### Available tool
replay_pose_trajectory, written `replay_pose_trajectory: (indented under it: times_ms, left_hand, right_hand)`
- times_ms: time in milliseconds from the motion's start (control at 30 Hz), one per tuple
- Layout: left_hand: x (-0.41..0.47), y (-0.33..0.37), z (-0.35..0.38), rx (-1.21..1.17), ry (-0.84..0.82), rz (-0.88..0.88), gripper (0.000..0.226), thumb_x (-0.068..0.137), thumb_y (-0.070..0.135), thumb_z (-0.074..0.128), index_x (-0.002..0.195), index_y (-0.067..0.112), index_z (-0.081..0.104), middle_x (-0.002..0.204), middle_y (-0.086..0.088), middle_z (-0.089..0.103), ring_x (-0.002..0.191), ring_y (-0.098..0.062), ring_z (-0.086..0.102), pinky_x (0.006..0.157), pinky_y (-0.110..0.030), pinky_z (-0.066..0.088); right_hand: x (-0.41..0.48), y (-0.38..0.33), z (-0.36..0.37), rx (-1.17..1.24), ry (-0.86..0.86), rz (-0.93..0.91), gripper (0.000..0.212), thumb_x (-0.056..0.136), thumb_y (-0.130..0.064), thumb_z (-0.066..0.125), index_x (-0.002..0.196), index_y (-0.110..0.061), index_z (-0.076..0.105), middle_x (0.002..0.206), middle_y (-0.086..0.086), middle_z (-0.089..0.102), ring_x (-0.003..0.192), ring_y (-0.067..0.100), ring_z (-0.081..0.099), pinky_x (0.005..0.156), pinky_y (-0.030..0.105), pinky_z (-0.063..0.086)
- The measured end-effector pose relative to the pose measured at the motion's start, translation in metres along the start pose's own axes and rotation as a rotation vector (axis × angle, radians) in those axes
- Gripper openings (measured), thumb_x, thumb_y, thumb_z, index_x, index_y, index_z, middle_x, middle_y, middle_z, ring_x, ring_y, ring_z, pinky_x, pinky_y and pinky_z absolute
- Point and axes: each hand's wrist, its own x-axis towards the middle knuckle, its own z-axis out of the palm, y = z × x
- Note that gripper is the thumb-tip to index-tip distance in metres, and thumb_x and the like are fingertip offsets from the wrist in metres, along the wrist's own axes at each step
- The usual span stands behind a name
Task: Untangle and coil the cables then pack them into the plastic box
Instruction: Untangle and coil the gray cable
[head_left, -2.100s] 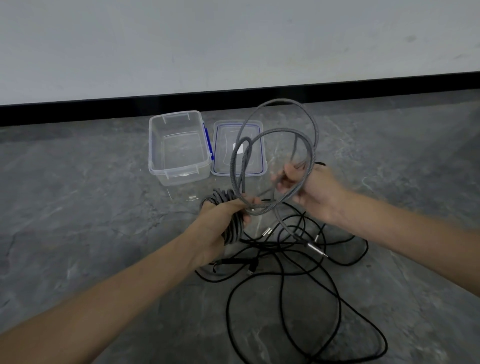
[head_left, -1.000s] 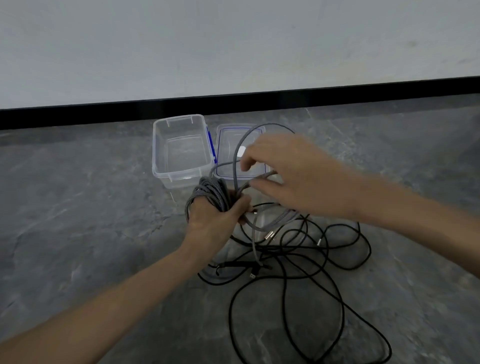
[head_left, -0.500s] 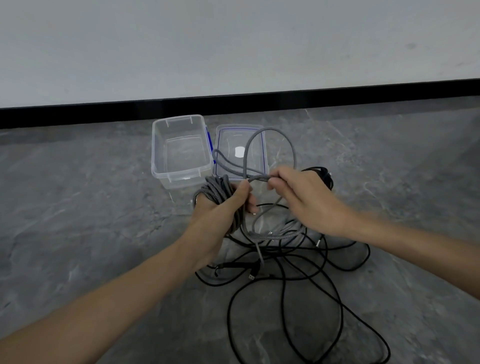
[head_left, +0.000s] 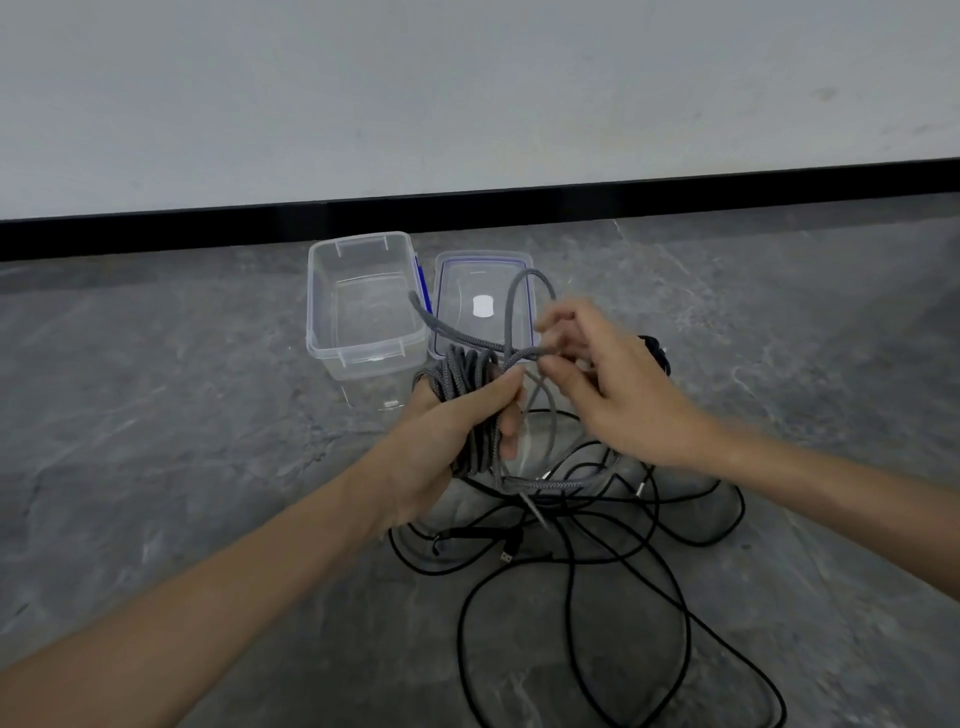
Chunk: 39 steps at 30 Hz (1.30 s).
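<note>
Grey stone floor (head_left: 156, 415). Left hand (head_left: 441, 441) grips grey braided coil (head_left: 460, 371); right hand (head_left: 613, 395) pinches the loop (head_left: 511, 312), smaller than before: coiling nearly done.

The right hand (head_left: 618, 395) has blurred fingertips (head_left: 558, 325), so I can't tell whether they pinch the gray cable (head_left: 470, 376). Its coil hides most of the left hand's (head_left: 441, 441) fingers. The cable's loop and the right hand cover part of the lid (head_left: 480, 258), and a black thing (head_left: 655, 347) peeks from behind that hand. The black cables (head_left: 571, 597) run off the bottom edge, their plugs too small to identify. The forearms (head_left: 208, 623) are cut off lower left and right.
</note>
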Motion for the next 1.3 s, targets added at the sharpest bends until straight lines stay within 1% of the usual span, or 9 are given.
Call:
replay_pose_trajectory:
  times_ms: [133,333,400,567,733,900,1067,1200,1300]
  left_hand:
    - [0.0,-0.002,-0.002,0.101,-0.018,0.069,0.036,0.083,0.027,0.06,0.083,-0.009,0.057,0.057,-0.003,0.053,0.05,-0.016,0.049,0.055,-0.021,0.044]
    - [-0.001,-0.003,-0.004,0.164,-0.042,0.098,0.029,0.084,0.029,0.064,0.078,0.002,0.07,0.073,-0.023,0.064,0.061,-0.025,0.057,0.066,-0.021,0.048]
    - [-0.002,-0.006,-0.004,0.164,-0.021,0.081,0.029,0.081,0.032,0.065,0.079,0.004,0.073,0.078,-0.018,0.069,0.067,-0.029,0.059,0.072,-0.023,0.05]
    - [0.001,-0.006,-0.004,0.163,0.021,0.066,0.04,0.078,0.034,0.064,0.09,-0.004,0.068,0.078,-0.008,0.072,0.061,-0.021,0.058,0.066,-0.025,0.052]
    - [-0.002,-0.004,-0.001,0.139,-0.002,0.033,0.032,0.083,0.029,0.06,0.085,-0.002,0.065,0.072,-0.006,0.07,0.057,-0.019,0.057,0.06,-0.022,0.049]
    - [-0.002,-0.008,0.001,0.021,0.048,-0.034,0.022,0.088,0.022,0.059,0.084,0.002,0.067,0.074,-0.008,0.071,0.066,-0.012,0.066,0.061,-0.018,0.051]
    - [0.003,-0.013,0.004,0.034,0.134,-0.05,0.019,0.092,0.018,0.061,0.085,0.003,0.07,0.085,-0.013,0.073,0.075,-0.017,0.064,0.063,-0.02,0.05]
    - [0.005,-0.011,0.007,0.074,0.195,-0.045,0.021,0.091,0.015,0.063,0.094,-0.004,0.072,0.077,-0.006,0.074,0.065,-0.007,0.062,0.063,-0.018,0.048]
    - [0.007,-0.011,0.007,0.154,0.238,-0.052,0.012,0.088,0.015,0.068,0.088,0.004,0.073,0.09,-0.014,0.075,0.074,-0.016,0.062,0.071,-0.028,0.05]
  right_hand:
    - [0.008,-0.009,-0.008,-0.19,-0.167,-0.098,0.064,0.085,-0.006,0.043,0.144,-0.029,0.036,0.117,0.0,0.043,0.114,0.017,0.038,0.095,0.024,0.035]
    - [0.012,-0.002,-0.015,-0.267,-0.242,-0.069,0.032,0.095,-0.028,0.05,0.126,-0.033,0.051,0.118,-0.003,0.033,0.12,0.014,0.025,0.094,0.023,0.031]
    - [0.01,-0.001,-0.021,-0.266,-0.283,-0.051,0.029,0.096,-0.037,0.049,0.124,-0.034,0.05,0.118,-0.004,0.033,0.121,0.012,0.025,0.093,0.02,0.033]
    - [0.012,0.002,-0.034,-0.252,-0.297,0.022,0.035,0.097,-0.051,0.029,0.114,-0.035,0.055,0.109,-0.003,0.037,0.113,0.013,0.031,0.091,0.013,0.028]
    - [0.02,0.008,-0.04,-0.528,-0.252,-0.187,0.017,0.099,-0.035,0.037,0.106,-0.029,0.051,0.101,0.002,0.035,0.098,0.017,0.03,0.076,0.028,0.038]
    - [0.024,0.022,-0.047,-0.649,-0.134,-0.279,0.033,0.096,-0.032,0.043,0.1,-0.012,0.069,0.104,0.011,0.053,0.098,0.026,0.049,0.07,0.032,0.045]
    - [0.024,0.032,-0.046,-0.631,-0.086,-0.241,0.04,0.097,-0.031,0.034,0.099,-0.005,0.065,0.084,0.009,0.067,0.071,0.033,0.064,0.059,0.042,0.054]
    - [0.023,0.035,-0.051,-0.652,-0.01,-0.224,0.034,0.097,-0.025,0.04,0.097,-0.003,0.066,0.082,0.012,0.068,0.068,0.032,0.065,0.057,0.042,0.055]
    - [0.023,0.041,-0.052,-0.658,0.021,-0.2,0.02,0.096,-0.014,0.049,0.094,-0.002,0.066,0.082,0.013,0.068,0.069,0.033,0.064,0.058,0.043,0.054]
